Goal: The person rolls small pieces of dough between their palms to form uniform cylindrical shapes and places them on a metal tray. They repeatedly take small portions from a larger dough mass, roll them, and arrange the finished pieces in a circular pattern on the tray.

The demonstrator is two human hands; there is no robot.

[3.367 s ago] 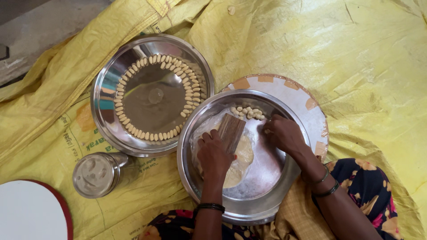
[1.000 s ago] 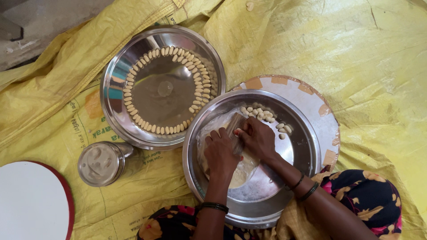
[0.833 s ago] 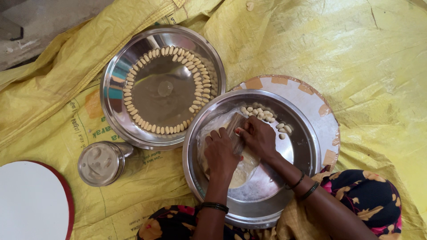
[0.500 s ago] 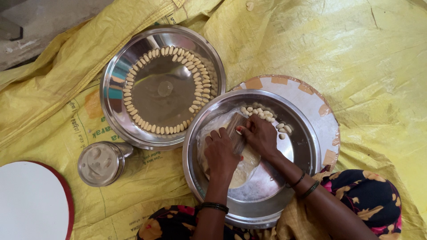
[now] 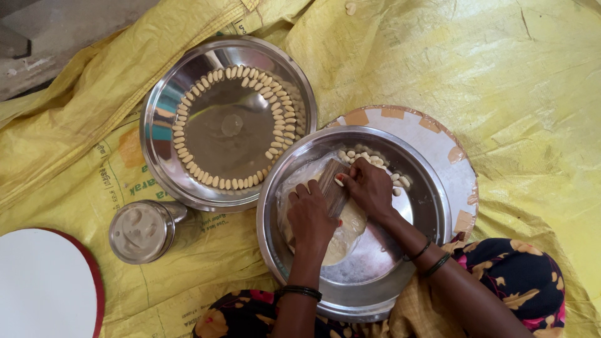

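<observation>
Since a second ago our right hand (image 5: pixel 369 186) has barely shifted, fingers pinched on a dough bit at the comb (image 5: pixel 332 188). Our left hand (image 5: pixel 311 216) presses flat, steadying it, mid-frame. The upper-left plate (image 5: pixel 164 150) holds a near-complete ring of pieces (image 5: pixel 275 103); dough (image 5: pixel 341 241) remains.

Left hand (image 5: pixel 311 216) flat, palm down, fingers (image 5: pixel 299 191) spread; right hand (image 5: pixel 369 186) curled beside it, fingertips pinched.
</observation>
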